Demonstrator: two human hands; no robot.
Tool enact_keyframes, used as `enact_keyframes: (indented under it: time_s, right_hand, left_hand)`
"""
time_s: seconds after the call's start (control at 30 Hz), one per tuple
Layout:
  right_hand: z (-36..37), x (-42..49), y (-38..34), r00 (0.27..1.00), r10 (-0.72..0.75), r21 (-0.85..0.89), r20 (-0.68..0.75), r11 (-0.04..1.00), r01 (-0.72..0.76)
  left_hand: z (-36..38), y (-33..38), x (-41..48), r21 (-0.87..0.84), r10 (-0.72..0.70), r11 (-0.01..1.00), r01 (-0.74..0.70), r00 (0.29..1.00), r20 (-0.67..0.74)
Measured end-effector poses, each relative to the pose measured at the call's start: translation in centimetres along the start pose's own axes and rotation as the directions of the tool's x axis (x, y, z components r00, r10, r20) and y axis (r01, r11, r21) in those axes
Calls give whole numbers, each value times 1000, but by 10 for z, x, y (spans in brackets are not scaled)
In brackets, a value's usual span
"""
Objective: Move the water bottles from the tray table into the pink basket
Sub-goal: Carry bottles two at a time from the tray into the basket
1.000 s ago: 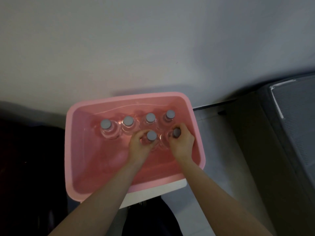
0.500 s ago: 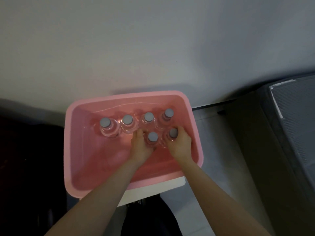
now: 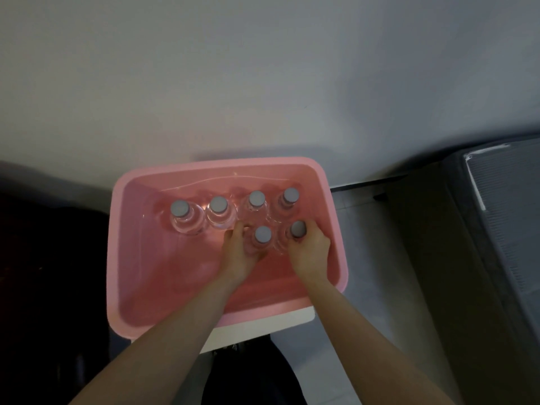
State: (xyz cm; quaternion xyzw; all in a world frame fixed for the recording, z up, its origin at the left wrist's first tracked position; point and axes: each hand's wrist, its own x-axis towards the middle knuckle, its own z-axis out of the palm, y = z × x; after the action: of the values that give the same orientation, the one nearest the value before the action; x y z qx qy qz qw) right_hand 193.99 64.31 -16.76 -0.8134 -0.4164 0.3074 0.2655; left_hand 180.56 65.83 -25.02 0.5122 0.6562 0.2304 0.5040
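Note:
The pink basket (image 3: 117, 258) stands below me against the wall. Several clear water bottles with grey caps stand upright inside it, in a back row (image 3: 218, 205) along the far wall. In front of that row stand two more. My left hand (image 3: 238, 252) is wrapped around the front left bottle (image 3: 263, 235). My right hand (image 3: 309, 252) grips the front right bottle (image 3: 298, 228) from its right side. Both hands reach down inside the basket. The tray table is out of view.
The basket rests on a white surface (image 3: 263, 328) whose edge shows under its near rim. A grey wall (image 3: 263, 83) rises right behind it. A dark grey ribbed unit (image 3: 502, 229) stands at the right, across pale floor tiles (image 3: 374, 258). Darkness fills the left.
Both hands have sunk slightly lower in the basket with their two bottles, and the left hand's fingers have slid further around its bottle.

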Motion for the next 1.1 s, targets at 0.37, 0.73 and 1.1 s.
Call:
enact_keyframes:
  time_s: [0.37, 0.73, 1.1]
  right_hand:
    - [-60, -21, -53, 968, -243, -38, 54, 969, 245]
    - [-137, -67, -175, 792, -594, 9, 140, 801, 598]
    - [-142, -255, -261, 269, -930, 244, 249, 329, 912]
  left_hand:
    - [-91, 57, -33, -194, 57, 979, -67, 997, -60]
    - [-229, 185, -159, -199, 239, 906, -374, 838, -491]
    - [-287, 135, -509, -98, 10, 937, -335, 305, -952]
